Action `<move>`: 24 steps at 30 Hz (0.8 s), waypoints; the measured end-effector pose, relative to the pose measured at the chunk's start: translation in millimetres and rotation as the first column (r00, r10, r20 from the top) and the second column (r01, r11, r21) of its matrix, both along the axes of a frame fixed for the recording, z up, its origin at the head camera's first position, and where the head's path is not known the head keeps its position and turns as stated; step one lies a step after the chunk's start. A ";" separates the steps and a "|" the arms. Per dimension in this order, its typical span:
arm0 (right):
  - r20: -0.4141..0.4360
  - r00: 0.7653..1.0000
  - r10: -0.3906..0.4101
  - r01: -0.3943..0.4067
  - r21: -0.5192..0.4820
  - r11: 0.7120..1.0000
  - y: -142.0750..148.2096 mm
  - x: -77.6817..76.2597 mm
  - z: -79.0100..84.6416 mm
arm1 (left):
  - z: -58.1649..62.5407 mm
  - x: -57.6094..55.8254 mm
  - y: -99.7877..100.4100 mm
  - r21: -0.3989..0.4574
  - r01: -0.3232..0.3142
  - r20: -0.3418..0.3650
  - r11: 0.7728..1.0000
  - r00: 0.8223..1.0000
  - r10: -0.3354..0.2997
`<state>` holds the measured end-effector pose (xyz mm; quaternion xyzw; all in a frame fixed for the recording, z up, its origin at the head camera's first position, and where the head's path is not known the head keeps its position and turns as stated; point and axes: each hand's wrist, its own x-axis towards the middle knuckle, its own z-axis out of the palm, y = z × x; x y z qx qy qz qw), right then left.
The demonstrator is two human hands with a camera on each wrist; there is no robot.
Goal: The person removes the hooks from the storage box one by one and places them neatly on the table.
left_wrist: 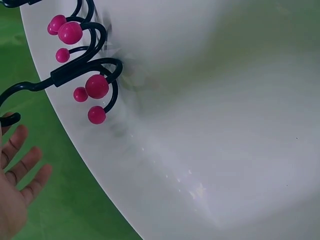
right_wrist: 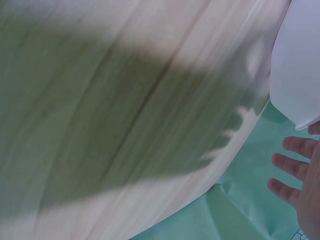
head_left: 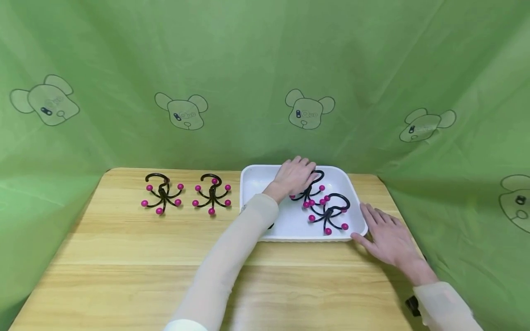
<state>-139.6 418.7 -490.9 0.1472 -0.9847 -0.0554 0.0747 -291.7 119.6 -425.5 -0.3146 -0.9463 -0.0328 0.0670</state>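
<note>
My left hand (head_left: 291,177) reaches over the white tray (head_left: 290,232). Its thumb and index finger appear to pinch the curved top of a black multi-hook hanger (head_left: 307,189) with pink ball tips; the left wrist view cuts off that grip. There, the same hanger (left_wrist: 75,71) leans by the tray wall, and the other fingers (left_wrist: 25,167) are spread. Another hanger (head_left: 329,214) lies in the tray's front right part. My right hand (head_left: 389,239) touches the tray's right front corner with extended fingers; in the right wrist view, fingers (right_wrist: 300,146) sit beside the tray's edge (right_wrist: 297,65).
Two similar hangers, the left one (head_left: 163,194) and the right one (head_left: 213,195), lie on the wooden table (head_left: 136,266) left of the tray. A dark tip (head_left: 271,226) shows beside the left sleeve (head_left: 232,257). Green cloth (head_left: 248,69) encloses the table's back and sides.
</note>
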 end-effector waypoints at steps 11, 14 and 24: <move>0.034 0.999 -0.024 0.024 0.010 1.000 -0.2 -0.3 1.9 | -0.7 -1.1 -1.6 -0.016 0.016 -0.013 1.000 1.000 -0.016; 0.039 0.999 -0.024 0.023 0.014 1.000 -0.3 -0.1 2.3 | -1.0 -1.3 -3.7 -0.017 0.014 -0.010 1.000 1.000 -0.014; 0.030 0.999 -0.012 0.011 0.019 1.000 0.1 0.3 2.2 | 1.4 2.3 -14.9 -0.011 0.018 -0.031 1.000 0.999 -0.018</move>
